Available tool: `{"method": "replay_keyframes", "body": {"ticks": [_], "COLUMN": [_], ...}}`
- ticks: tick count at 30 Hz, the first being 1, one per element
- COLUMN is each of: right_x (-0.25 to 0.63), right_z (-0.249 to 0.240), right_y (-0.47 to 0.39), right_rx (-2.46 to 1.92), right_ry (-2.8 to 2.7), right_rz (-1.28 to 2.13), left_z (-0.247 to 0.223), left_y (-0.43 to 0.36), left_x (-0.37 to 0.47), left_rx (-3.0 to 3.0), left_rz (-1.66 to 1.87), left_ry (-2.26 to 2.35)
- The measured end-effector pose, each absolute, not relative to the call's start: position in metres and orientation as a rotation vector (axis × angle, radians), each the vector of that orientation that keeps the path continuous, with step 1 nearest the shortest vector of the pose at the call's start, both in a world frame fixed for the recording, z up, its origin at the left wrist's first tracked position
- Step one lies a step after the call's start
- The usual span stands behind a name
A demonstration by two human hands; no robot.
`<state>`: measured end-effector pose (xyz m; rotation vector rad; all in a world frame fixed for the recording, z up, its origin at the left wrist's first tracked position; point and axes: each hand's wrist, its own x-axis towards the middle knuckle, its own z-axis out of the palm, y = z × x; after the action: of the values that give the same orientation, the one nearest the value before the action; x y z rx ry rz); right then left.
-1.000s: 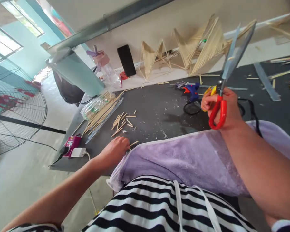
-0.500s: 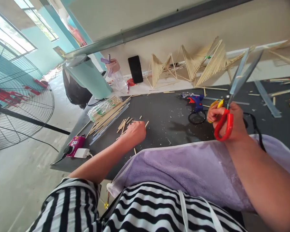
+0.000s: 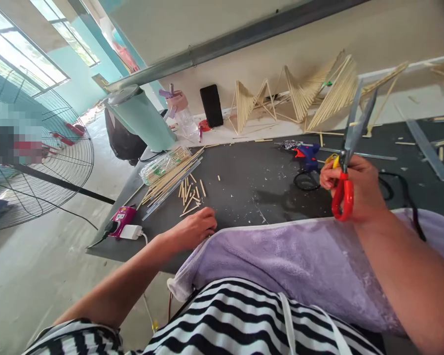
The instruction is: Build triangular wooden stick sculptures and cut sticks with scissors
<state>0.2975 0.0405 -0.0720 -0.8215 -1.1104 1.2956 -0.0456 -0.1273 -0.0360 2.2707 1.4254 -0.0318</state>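
Scissors with red handles (image 3: 343,199) stand blades-up in my right hand (image 3: 358,185), whose fingers wrap round them and a yellow item. My left hand (image 3: 196,228) rests low at the table's front edge by the purple cloth (image 3: 274,261); its fingers are curled together, and what they hold, if anything, is hidden. Just beyond it lies a loose group of short wooden sticks (image 3: 188,195). Longer sticks (image 3: 166,183) and clear strips lie behind that group. A blue glue gun (image 3: 306,155) sits left of the scissors, beyond my right hand.
Fan-shaped stick structures (image 3: 296,96) stand along the wall beside a black phone (image 3: 211,106). A teal tumbler (image 3: 144,118) and clear bottle (image 3: 183,113) are at the back left. A magenta power adapter (image 3: 124,219) sits at the left edge, near a wire fan (image 3: 40,162).
My left hand has moved off the short sticks, toward the table's front edge, uncovering them. The scissors in my right hand have turned more upright. The view has shifted slightly.
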Motion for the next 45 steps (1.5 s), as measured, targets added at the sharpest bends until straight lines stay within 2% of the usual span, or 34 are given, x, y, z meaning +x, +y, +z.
{"method": "replay_keyframes", "body": {"ticks": [5, 8, 11, 14, 17, 21, 27, 30, 45], "right_x": [0.297, 0.294, 0.289, 0.285, 0.284, 0.281, 0.276, 0.276, 0.305], "right_z": [-0.07, -0.064, -0.06, -0.061, -0.065, -0.068, -0.069, -0.068, -0.058], "right_y": [0.038, 0.033, 0.029, 0.027, 0.028, 0.03, 0.033, 0.033, 0.034], "right_rx": [-0.848, -0.89, -0.917, -0.94, -0.993, -1.133, -1.407, -1.465, -1.389], "right_ry": [-1.143, -1.129, -1.129, -1.151, -1.256, -1.52, -2.029, -2.219, -2.766], "right_rz": [1.27, 1.279, 1.331, 1.36, 1.331, 1.198, 0.744, 0.655, 0.991], "left_z": [-0.042, -0.041, -0.038, -0.043, -0.053, -0.062, -0.053, -0.047, -0.023], "left_y": [-0.133, -0.123, -0.088, -0.036, 0.011, 0.032, 0.011, 0.009, 0.03], "left_x": [-0.073, -0.085, -0.077, -0.045, -0.007, 0.0, -0.061, -0.078, -0.163], "left_rx": [2.453, 2.5, 2.51, 2.614, 2.591, 2.562, 2.398, 2.323, 1.678], "left_rz": [-0.12, -0.143, 0.019, 0.23, 0.168, -0.022, -0.088, -0.128, -0.49], "left_ry": [1.369, 1.565, 1.866, 1.734, 1.68, 1.778, 2.12, 2.203, 2.545]}}
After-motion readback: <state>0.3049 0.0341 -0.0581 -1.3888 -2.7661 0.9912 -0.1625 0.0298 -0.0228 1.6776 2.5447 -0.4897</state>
